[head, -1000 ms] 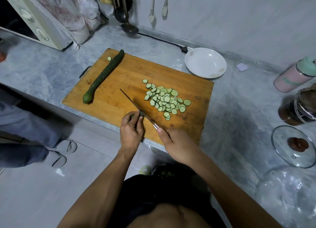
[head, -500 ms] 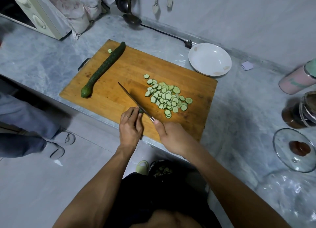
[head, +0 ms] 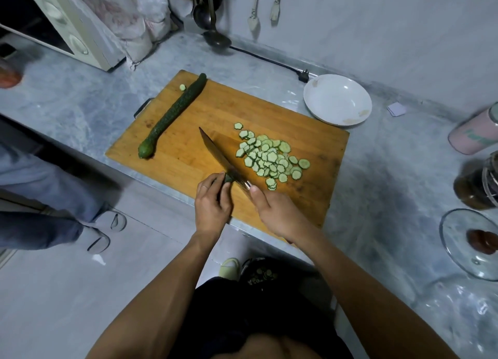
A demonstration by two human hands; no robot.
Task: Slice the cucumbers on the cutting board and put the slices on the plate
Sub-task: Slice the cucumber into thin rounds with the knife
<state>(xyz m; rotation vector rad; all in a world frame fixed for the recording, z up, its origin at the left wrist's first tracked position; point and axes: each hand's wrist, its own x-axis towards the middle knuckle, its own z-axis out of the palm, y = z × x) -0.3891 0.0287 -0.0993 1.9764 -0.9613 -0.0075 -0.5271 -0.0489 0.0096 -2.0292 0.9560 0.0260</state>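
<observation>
head-worn view, steeply downward, over cutting board (head: pixel 188 153)

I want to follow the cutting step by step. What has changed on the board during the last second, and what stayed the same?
Hardly anything moved. The left hand still pinches the last cucumber stub, and the right hand still grips the knife, blade against the stub. The slices, the whole cucumber and the plate, which holds no slices, lie as before.

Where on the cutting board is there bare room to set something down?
Free: the cutting board's middle strip between the whole cucumber and knife, and its far edge toward the plate. Crowded: the slice pile and near edge by both hands.
</observation>
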